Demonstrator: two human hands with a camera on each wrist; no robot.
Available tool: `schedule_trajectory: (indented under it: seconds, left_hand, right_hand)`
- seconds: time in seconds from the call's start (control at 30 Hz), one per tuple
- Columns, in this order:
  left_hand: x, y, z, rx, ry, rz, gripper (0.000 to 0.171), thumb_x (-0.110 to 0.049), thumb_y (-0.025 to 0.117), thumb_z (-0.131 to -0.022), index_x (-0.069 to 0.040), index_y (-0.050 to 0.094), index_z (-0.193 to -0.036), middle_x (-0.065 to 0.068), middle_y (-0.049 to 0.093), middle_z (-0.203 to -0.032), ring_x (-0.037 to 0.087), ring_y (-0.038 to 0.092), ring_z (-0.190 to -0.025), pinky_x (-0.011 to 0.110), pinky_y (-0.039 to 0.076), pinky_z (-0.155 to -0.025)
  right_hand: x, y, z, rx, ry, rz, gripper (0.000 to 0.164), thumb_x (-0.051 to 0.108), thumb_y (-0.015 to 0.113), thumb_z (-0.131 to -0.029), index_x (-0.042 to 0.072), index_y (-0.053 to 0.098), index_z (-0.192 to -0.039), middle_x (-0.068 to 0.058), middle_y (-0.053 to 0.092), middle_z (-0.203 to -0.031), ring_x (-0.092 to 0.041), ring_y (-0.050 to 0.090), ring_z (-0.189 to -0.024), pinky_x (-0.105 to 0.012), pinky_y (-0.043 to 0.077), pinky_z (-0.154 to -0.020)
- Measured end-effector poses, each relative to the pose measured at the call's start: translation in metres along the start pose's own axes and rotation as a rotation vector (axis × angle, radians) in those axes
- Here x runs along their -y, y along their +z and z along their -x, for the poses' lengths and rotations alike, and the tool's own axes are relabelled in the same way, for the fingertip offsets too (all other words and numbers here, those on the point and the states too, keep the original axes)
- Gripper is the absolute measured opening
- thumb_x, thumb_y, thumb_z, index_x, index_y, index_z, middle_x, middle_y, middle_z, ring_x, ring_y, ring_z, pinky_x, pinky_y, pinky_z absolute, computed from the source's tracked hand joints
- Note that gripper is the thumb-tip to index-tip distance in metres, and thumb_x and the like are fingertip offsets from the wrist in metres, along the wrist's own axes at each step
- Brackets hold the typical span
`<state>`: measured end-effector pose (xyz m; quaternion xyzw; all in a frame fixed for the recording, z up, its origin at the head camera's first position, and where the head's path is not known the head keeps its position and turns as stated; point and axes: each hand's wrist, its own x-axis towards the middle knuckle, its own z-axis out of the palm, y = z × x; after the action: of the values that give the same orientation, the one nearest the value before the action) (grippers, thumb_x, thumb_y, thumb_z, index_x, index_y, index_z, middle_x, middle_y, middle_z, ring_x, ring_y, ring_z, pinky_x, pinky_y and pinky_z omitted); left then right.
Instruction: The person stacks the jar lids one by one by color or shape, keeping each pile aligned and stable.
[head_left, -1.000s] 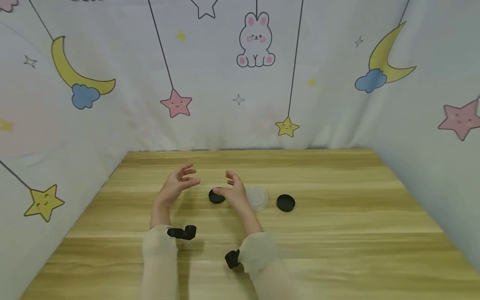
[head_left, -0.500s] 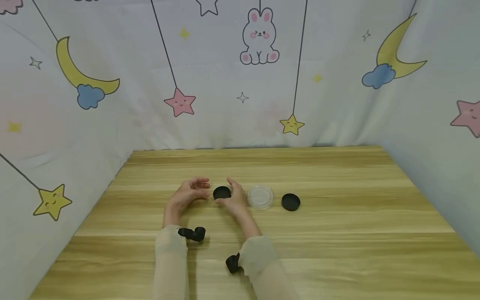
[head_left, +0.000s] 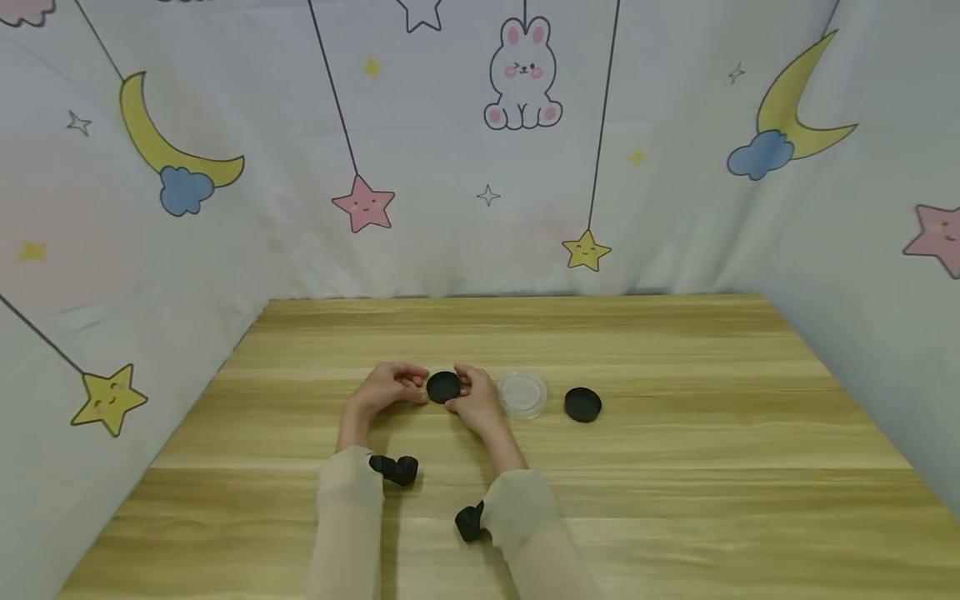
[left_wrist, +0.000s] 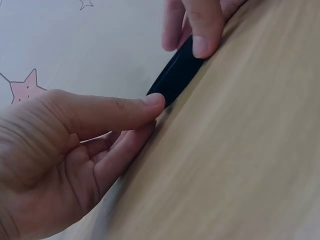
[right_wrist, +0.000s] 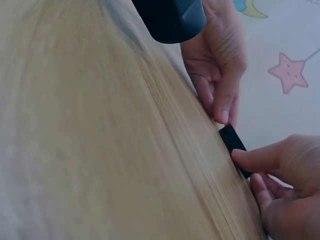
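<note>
In the head view a shallow black round lid [head_left: 443, 387] lies near the middle of the table, raised rim upward. My left hand [head_left: 388, 387] holds its left edge, and my right hand [head_left: 477, 403] grips its right side between thumb and fingers. From the left wrist, the black lid [left_wrist: 180, 72] shows side-on, with my left thumb against its near end. The right wrist view has my right thumb pressed on the lid's side [right_wrist: 233, 140]. Fingertips behind the lid are partly hidden.
Just right of my right hand lies a clear round disc or dish [head_left: 522, 395]. Beyond it is a second black round lid [head_left: 583, 404]. The wooden table [head_left: 697, 500] meets a printed curtain [head_left: 435, 242] at the back and sides. Black wrist cameras [head_left: 405, 470] stick out from both sleeves.
My left hand has come down and rightward to the lid's left edge. My right fingers have closed on its right side. The head view has shifted slightly.
</note>
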<state>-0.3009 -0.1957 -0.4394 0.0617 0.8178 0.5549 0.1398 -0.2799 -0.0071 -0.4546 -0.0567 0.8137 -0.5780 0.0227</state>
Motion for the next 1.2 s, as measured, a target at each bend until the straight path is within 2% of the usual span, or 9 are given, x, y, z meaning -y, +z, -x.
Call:
schedule_trajectory:
  seconds: [0.2, 0.3, 0.43, 0.53, 0.7, 0.8, 0.97, 1.2]
  left_hand:
    - [-0.002, 0.003, -0.006, -0.003, 0.006, -0.042, 0.047, 0.004, 0.073, -0.079, 0.011, 0.060, -0.124, -0.001, 0.061, -0.085, 0.009, 0.055, -0.078, 0.018, 0.048, -0.069]
    - [-0.002, 0.002, -0.005, 0.010, 0.015, -0.039, 0.047, 0.004, 0.072, -0.081, 0.012, 0.058, -0.126, 0.000, 0.063, -0.086, 0.008, 0.055, -0.077, 0.018, 0.048, -0.069]
    - [-0.001, 0.001, -0.003, 0.037, 0.040, -0.017, 0.050, 0.001, 0.070, -0.083, 0.011, 0.055, -0.131, 0.015, 0.066, -0.105, 0.007, 0.055, -0.077, 0.018, 0.049, -0.070]
    - [0.000, 0.000, -0.001, 0.057, 0.055, -0.004, 0.052, -0.001, 0.069, -0.085, 0.009, 0.052, -0.134, 0.026, 0.060, -0.123, 0.008, 0.055, -0.079, 0.019, 0.049, -0.073]
    - [0.002, -0.002, 0.000, 0.075, 0.064, 0.013, 0.053, -0.004, 0.069, -0.086, 0.007, 0.051, -0.135, 0.029, 0.054, -0.132, 0.010, 0.057, -0.084, 0.020, 0.050, -0.076]
    - [0.003, -0.003, 0.000, 0.083, 0.062, 0.039, 0.053, -0.004, 0.069, -0.087, 0.006, 0.051, -0.136, 0.027, 0.055, -0.132, 0.010, 0.059, -0.088, 0.020, 0.051, -0.078]
    - [0.003, -0.004, 0.002, 0.080, 0.059, 0.077, 0.055, -0.005, 0.069, -0.087, 0.005, 0.050, -0.138, 0.026, 0.056, -0.132, 0.008, 0.062, -0.092, 0.019, 0.051, -0.081]
    - [0.004, -0.003, 0.004, 0.075, 0.028, 0.146, 0.056, -0.006, 0.067, -0.090, 0.006, 0.047, -0.140, 0.025, 0.059, -0.130, 0.006, 0.065, -0.092, 0.020, 0.054, -0.081]
  right_hand:
    - [0.000, -0.002, -0.001, -0.007, -0.011, 0.023, 0.060, -0.007, 0.076, -0.075, -0.004, 0.057, -0.132, -0.021, 0.060, -0.125, -0.031, 0.061, -0.106, -0.040, 0.051, -0.092]
    - [0.001, -0.003, -0.002, 0.004, -0.010, 0.037, 0.061, -0.005, 0.077, -0.077, -0.004, 0.056, -0.133, -0.021, 0.060, -0.125, -0.031, 0.060, -0.106, -0.040, 0.051, -0.093]
    - [0.003, -0.003, -0.002, 0.026, -0.015, 0.083, 0.064, 0.002, 0.077, -0.080, -0.005, 0.051, -0.137, -0.021, 0.058, -0.123, -0.030, 0.059, -0.107, -0.041, 0.050, -0.095]
    - [0.004, -0.003, -0.002, 0.039, -0.015, 0.121, 0.065, 0.008, 0.078, -0.082, -0.005, 0.049, -0.139, -0.021, 0.057, -0.122, -0.030, 0.058, -0.108, -0.041, 0.049, -0.096]
    - [0.004, -0.004, -0.001, 0.059, -0.031, 0.154, 0.060, 0.014, 0.077, -0.084, 0.000, 0.053, -0.137, -0.020, 0.057, -0.124, -0.030, 0.059, -0.108, -0.042, 0.049, -0.095]
    - [0.005, -0.005, -0.001, 0.067, -0.035, 0.129, 0.058, 0.015, 0.076, -0.085, 0.001, 0.054, -0.136, -0.020, 0.056, -0.124, -0.030, 0.058, -0.109, -0.042, 0.049, -0.095]
    - [0.006, -0.006, 0.000, 0.083, -0.012, 0.027, 0.059, 0.018, 0.075, -0.086, 0.003, 0.052, -0.138, -0.019, 0.056, -0.127, -0.030, 0.058, -0.112, -0.043, 0.048, -0.097]
    - [0.005, -0.003, 0.004, 0.065, 0.011, -0.016, 0.059, 0.022, 0.073, -0.088, 0.003, 0.051, -0.140, -0.019, 0.058, -0.129, -0.031, 0.058, -0.116, -0.043, 0.048, -0.099]
